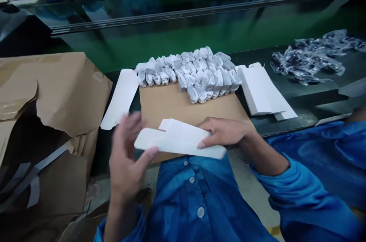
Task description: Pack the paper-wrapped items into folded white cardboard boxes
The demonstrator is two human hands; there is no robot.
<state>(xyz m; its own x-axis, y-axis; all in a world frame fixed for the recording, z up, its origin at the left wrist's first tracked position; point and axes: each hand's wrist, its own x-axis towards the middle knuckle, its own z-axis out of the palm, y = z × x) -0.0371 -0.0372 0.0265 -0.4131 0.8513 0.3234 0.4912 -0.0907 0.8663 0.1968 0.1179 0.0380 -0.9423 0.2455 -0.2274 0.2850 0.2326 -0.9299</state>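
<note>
A white folding carton (183,139), part folded with its end flaps sticking out, is held low over a brown cardboard sheet (166,103). My right hand (225,131) grips its right end, thumb on top and fingers behind. At the carton's left end, my left hand (128,154) is open, its fingers raised and blurred, the thumb close to the flap; whether it touches is unclear. On the far part of the sheet lie several small packets (200,72) wrapped in whitish film, packed in rows. A flat white carton blank (121,97) lies left of the sheet.
More white cartons (263,91) lie right of the sheet, with crumpled clear plastic (317,57) beyond them. A large torn cardboard box (57,93) stands at the left. A green ledge (120,47) runs behind; people in blue work across it, and a blue sleeve (320,146) shows at the right.
</note>
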